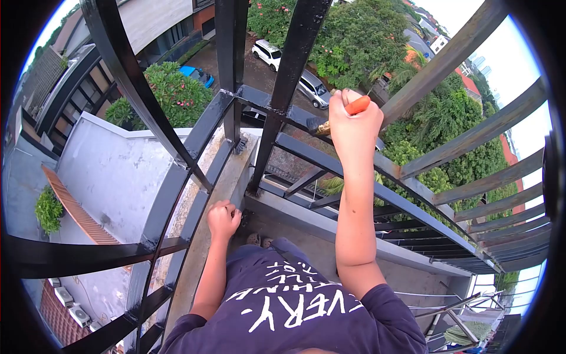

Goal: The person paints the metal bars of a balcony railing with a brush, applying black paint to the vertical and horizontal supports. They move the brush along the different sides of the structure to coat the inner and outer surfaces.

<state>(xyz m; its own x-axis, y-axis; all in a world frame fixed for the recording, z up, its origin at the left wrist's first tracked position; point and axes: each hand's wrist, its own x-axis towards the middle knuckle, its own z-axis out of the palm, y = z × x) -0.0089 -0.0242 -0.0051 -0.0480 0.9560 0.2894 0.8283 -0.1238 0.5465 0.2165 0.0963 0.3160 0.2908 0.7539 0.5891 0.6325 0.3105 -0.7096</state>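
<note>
My right hand point(355, 121) is wrapped round the orange handle of a paintbrush point(357, 105). The brush's dark bristles point left and meet the upper horizontal rail point(302, 117) of a metal railing, close to where a glossy black upright bar point(274, 127) crosses it. Low on the left, my left hand point(223, 220) is curled closed beside the concrete ledge point(203, 227); whether anything is inside its fingers is hidden. The bars on the left and in the middle look shiny black, while the slanting bars point(471, 100) on the right are dull grey-brown.
Below the railing lies a white flat roof point(121, 162), with a wooden slatted piece point(76, 203) on it. Cars point(314, 88) and trees point(359, 41) are farther down. A drying rack point(457, 318) stands on the balcony floor at lower right.
</note>
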